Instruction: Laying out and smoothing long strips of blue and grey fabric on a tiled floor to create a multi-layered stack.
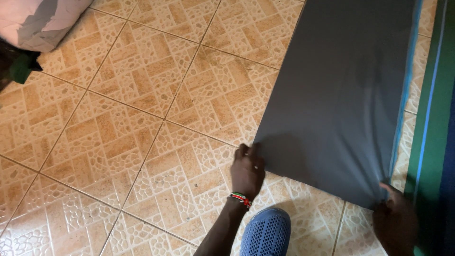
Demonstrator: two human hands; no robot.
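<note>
- The grey cloth (339, 95) lay spread flat on the tiled floor (118, 142), toward 1 o'clock.
- The left hand (247, 171) pinched its near corner.
- The right hand (393, 215) gripped the other corner, still bunched; smoothing remained.

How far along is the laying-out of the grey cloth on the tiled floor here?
Done: the grey cloth lies mostly flat on the tiled floor. In hand: the left hand pinches its near-left corner and the right hand grips the near-right corner, where the fabric bunches. Left: that bunched corner is not yet smooth.
</note>
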